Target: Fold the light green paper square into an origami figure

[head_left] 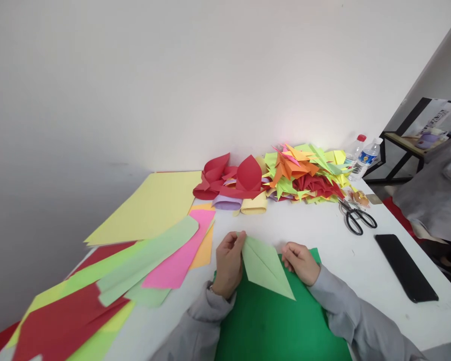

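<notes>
My left hand [228,263] pinches the top corner of a folded light green paper [265,266], a pointed kite-like shape. At its right edge, my right hand [299,260] has its fingers curled down onto the paper. The piece lies over a dark green sheet [270,326] on the white table [304,225], close to me. Grey sleeves cover both of my arms.
Loose coloured sheets [146,250] fan out at the left. Along the wall lie a heap of folded paper shapes [304,173] and red curled pieces [229,183]. Black scissors [356,218], a black phone [405,268] and two water bottles [363,156] occupy the right side.
</notes>
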Demonstrator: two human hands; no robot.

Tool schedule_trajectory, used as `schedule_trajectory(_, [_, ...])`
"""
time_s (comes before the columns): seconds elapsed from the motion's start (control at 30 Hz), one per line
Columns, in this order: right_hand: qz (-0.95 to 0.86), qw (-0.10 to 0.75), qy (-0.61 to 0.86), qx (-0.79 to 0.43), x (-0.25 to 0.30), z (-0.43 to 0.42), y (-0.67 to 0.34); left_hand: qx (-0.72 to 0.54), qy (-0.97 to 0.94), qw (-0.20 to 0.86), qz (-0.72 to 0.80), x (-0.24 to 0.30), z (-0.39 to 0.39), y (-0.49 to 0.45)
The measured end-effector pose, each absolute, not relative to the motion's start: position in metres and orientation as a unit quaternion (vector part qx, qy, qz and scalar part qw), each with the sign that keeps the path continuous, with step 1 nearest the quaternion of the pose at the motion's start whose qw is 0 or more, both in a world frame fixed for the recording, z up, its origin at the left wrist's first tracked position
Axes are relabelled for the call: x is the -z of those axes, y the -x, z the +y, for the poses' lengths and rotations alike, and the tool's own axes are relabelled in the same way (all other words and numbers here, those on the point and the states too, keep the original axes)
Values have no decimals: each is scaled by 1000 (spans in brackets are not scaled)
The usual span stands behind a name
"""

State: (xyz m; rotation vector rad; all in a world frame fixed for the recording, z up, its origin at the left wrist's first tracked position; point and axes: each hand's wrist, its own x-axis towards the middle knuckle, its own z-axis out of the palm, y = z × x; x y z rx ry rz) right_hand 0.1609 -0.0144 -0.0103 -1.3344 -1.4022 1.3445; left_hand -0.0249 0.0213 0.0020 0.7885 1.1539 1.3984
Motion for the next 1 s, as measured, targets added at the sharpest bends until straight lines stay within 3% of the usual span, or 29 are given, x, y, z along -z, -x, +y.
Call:
schedule_trajectory(0.23, [-580,380,495,-524,14,-17,-158,-582,-331,576,469,1,16,17])
schedule_trajectory(0.47, [-574,403,512,-496,11,-18,-159,-467,-332,707,415,4,-2,5])
schedule_trajectory(0.73, [-603,396,516,-462,7,-18,-158,-472,-343,659,474,5,-8,2])
schedule_trajectory(1.0, [-573,357,502,-540,10,-20,-157,-546,-323,595,493,6,10,14])
